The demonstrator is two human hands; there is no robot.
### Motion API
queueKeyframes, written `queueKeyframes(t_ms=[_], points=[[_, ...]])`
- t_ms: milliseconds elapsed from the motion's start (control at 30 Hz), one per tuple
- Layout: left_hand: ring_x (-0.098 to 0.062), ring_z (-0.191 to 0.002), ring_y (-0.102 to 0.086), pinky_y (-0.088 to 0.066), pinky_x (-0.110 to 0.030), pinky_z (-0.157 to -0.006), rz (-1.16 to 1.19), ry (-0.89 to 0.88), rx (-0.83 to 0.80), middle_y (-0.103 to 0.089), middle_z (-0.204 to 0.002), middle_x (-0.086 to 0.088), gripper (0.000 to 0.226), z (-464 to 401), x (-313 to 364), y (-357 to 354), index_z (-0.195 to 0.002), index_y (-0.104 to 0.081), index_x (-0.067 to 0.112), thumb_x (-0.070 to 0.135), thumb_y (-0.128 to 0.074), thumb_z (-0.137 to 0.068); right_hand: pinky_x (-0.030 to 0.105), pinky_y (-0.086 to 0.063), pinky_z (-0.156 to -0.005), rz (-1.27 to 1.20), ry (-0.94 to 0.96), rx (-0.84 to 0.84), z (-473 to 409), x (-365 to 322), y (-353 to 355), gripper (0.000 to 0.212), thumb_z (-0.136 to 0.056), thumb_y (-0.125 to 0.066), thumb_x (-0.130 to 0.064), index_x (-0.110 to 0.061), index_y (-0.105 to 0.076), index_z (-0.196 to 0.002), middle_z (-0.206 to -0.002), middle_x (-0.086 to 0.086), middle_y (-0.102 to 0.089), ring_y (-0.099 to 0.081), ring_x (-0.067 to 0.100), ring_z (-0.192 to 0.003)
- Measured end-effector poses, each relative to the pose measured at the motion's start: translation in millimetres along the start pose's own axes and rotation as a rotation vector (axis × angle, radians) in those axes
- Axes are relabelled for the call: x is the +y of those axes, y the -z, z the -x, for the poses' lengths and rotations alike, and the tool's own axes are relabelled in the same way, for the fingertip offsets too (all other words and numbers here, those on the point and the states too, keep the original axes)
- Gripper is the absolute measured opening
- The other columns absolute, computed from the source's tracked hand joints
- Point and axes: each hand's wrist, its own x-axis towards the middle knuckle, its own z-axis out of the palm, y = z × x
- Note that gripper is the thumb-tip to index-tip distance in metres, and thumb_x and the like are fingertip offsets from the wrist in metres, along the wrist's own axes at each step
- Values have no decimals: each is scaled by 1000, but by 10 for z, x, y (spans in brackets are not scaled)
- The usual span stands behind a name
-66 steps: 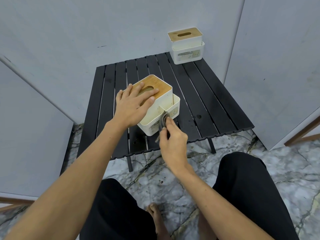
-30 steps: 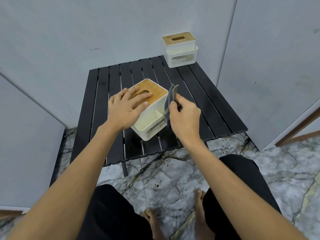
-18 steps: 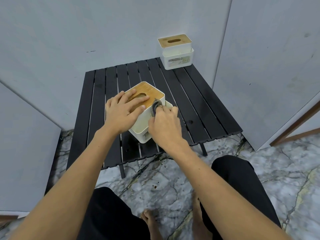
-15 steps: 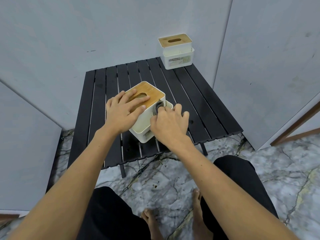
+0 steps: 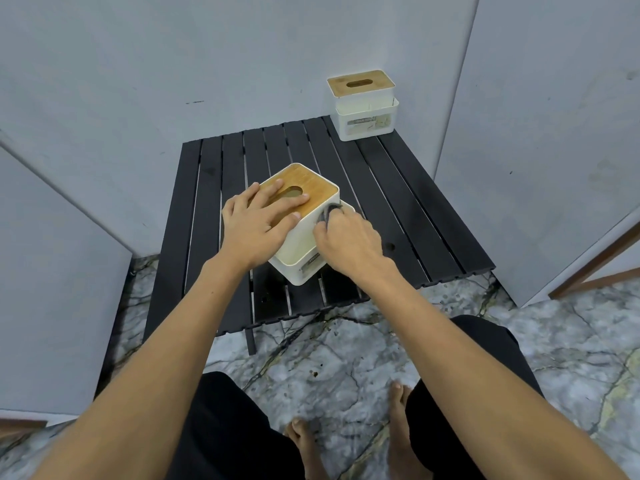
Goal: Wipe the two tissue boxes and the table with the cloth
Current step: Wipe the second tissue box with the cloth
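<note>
Head view, cloth (image 5: 328, 213) in right hand (image 5: 348, 244) grip, against near tissue box (image 5: 300, 237)

Right hand (image 5: 348, 244) presses cloth (image 5: 328, 214) against near tissue box (image 5: 300, 252).

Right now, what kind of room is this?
Probably a corner of a home: a marble floor, plain grey walls and a low black slatted table with tissue boxes.

1 tissue box (image 5: 298, 237) sits near the table (image 5: 408, 202) front; another box (image 5: 363, 105) at its far right corner.
</note>
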Motion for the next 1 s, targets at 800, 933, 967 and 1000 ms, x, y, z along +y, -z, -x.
queueKeyframes(t_ms=[800,933,967,1000], points=[[-17,-151,-17,-6,-41,-117,1,-29,54,-32,-160,19,42,-6,-19,-27,-129,-51,65,63,-34,-90,39,-43,-75,-27,-3,52,-16,52,-34,44,-99,-44,-46,-8,-54,-117,-122,11,-53,-59,33,-102],[-18,-150,-18,-6,-40,-117,-4,-20,71,-33,-160,18,43,3,-7,-44,-128,-53,65,63,-33,-89,35,-35,-67,78,79,60,127,-41,-112,47,-102,-39,-46,-5,-50,-122,-128,11,-47,-59,34,-99],[-18,-151,-18,-6,-40,-117,-10,-20,73,-33,-160,18,44,2,1,-45,-128,-53,64,63,-33,-90,35,-35,-66,86,87,64,151,-24,-112,47,-102,-38,-46,-5,-50,-122,-127,11,-48,-59,35,-99],[-18,-151,-17,-6,-40,-117,-14,-18,71,-32,-160,18,44,1,1,-41,-129,-53,64,63,-33,-90,36,-35,-67,89,93,63,160,-5,-105,46,-102,-37,-46,-6,-50,-121,-126,11,-48,-59,35,-99]])
